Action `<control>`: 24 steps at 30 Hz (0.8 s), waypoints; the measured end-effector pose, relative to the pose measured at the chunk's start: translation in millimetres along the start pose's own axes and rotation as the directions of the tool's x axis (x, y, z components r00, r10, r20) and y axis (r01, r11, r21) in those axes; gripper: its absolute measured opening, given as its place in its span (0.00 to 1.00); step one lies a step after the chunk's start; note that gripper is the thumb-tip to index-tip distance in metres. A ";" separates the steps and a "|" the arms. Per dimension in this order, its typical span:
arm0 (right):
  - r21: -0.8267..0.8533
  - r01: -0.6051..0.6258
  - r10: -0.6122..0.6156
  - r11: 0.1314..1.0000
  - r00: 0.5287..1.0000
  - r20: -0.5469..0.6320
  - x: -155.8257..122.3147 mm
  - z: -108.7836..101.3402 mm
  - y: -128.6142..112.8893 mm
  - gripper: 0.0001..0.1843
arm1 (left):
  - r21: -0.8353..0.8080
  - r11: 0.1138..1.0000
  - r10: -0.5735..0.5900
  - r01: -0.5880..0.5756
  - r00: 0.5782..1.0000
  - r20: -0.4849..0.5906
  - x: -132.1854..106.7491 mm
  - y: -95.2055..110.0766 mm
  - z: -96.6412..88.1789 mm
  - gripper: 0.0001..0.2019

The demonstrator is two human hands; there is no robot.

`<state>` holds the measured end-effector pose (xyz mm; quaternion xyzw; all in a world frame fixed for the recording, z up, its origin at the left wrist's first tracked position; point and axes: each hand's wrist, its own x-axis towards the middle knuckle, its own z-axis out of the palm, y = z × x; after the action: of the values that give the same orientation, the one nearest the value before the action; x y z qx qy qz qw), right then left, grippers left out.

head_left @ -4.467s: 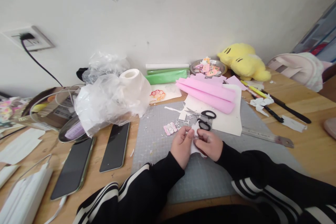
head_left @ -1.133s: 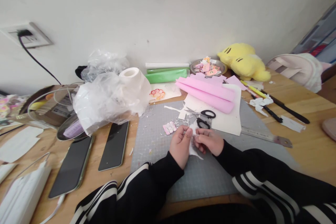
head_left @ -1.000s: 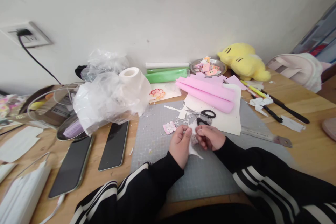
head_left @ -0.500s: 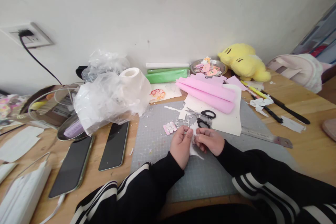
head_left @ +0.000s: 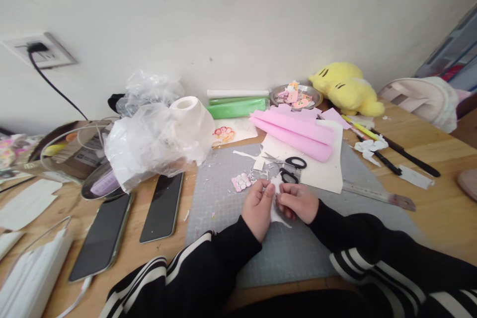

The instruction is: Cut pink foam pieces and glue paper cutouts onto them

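Head view: just before the scissors [head_left: 289, 169], left hand [head_left: 258, 207] and right hand [head_left: 298, 202] pinch a white paper scrap [head_left: 278, 214], fingers closed on it; seemingly peeling, which calls for fine fingertip care.

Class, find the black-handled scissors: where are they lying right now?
In the head view, the scissors lie mid-desk at the left edge of the white sheet, just beyond the person's right hand and in front of the pink rolls.
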<state>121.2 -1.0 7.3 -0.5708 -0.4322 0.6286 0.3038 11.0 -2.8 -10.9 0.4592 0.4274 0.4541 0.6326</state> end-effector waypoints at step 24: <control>-0.074 0.006 -0.006 0.997 1.000 -0.003 -2.2 -0.3 -4.1 0.06 | 0.057 0.998 0.001 0.000 1.000 -0.021 -0.7 -1.5 -0.8 0.11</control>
<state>121.5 -1.1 12.0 -0.5812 -0.4566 0.6103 0.2849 10.4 -3.6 -12.5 0.4722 0.4468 0.4467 0.6147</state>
